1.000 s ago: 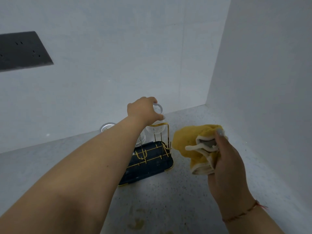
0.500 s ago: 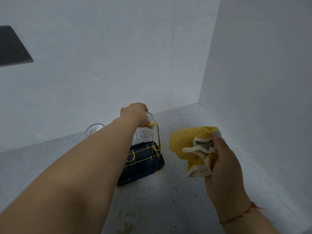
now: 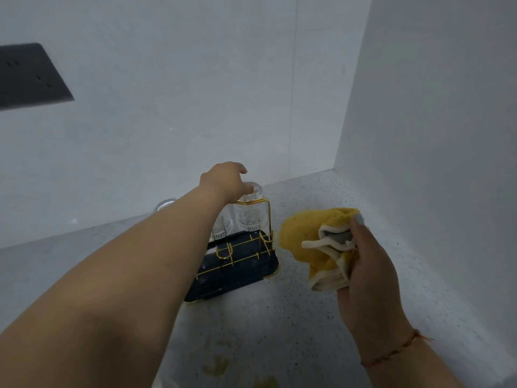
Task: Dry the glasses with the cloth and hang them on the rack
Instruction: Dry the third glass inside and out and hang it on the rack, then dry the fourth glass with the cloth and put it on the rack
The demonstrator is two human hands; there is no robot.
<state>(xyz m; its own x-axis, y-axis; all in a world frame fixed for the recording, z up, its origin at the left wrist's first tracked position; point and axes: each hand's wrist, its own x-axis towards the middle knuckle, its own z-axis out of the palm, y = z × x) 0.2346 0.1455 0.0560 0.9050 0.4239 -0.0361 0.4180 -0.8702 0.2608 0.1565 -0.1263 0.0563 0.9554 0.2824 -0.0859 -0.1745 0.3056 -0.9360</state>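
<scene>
On the speckled grey countertop (image 3: 279, 317), the gold-wire rack on its dark tray (image 3: 237, 273) holds 2 upturned ribbed clear glasses (image 3: 249, 219) at its rear, with the bunched yellow cloth (image 3: 310, 236) to its right.

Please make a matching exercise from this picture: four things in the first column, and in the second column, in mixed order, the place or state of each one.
Things:
1. cloth
2. glass
3. tray
4. wall socket

Places or states:
A. on the left wall, high up
B. upside down on the gold rack, under the left hand
C. bunched up in the right hand
D. flat on the speckled counter, dark with gold wires

Pairs: 1-C, 2-B, 3-D, 4-A
</scene>
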